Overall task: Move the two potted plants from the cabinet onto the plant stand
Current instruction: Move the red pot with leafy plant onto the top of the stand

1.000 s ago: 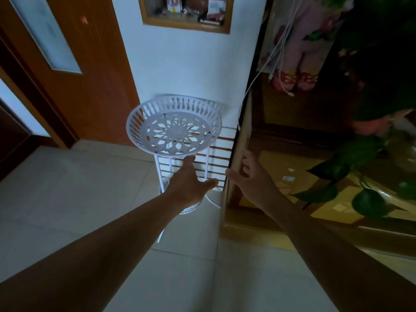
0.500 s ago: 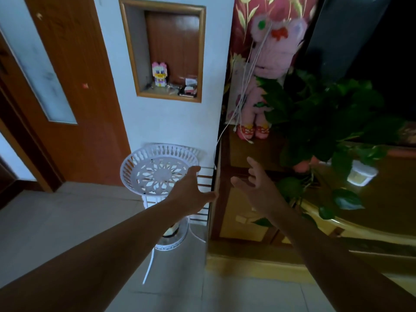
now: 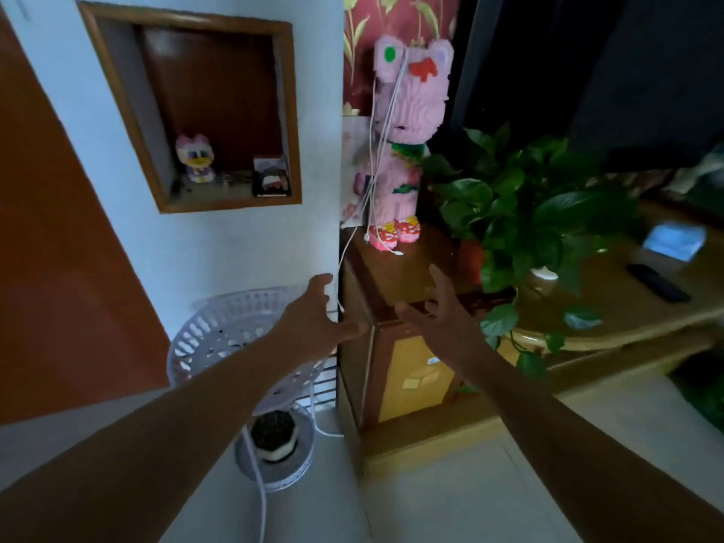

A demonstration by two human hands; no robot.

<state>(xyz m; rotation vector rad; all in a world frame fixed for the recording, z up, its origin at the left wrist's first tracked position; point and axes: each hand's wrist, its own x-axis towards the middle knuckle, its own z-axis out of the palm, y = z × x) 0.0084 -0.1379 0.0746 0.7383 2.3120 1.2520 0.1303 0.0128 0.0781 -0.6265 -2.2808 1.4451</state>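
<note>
A leafy green plant in a red pot (image 3: 471, 257) stands on the wooden cabinet (image 3: 395, 268). Beside it to the right, a second plant in a small white pot (image 3: 542, 275) sits under trailing leaves. The white plastic plant stand (image 3: 219, 331) is to the left of the cabinet, against the wall. Its lower tier holds a small dark-filled pot (image 3: 273, 435). My left hand (image 3: 313, 319) hovers open over the stand's right rim. My right hand (image 3: 438, 311) is open at the cabinet's front corner, short of the red pot. Both hands hold nothing.
A pink block-built bear (image 3: 403, 143) with white cables hanging over it stands at the cabinet's back left. A wall niche (image 3: 203, 111) holds a small duck figure. A remote (image 3: 658, 282) and a pale box (image 3: 674, 243) lie further right on the cabinet. An orange door (image 3: 58, 248) is left.
The view has tilted up and right, from the stand to the cabinet top and plants. Both open hands have risen and reached forward toward the cabinet corner.
</note>
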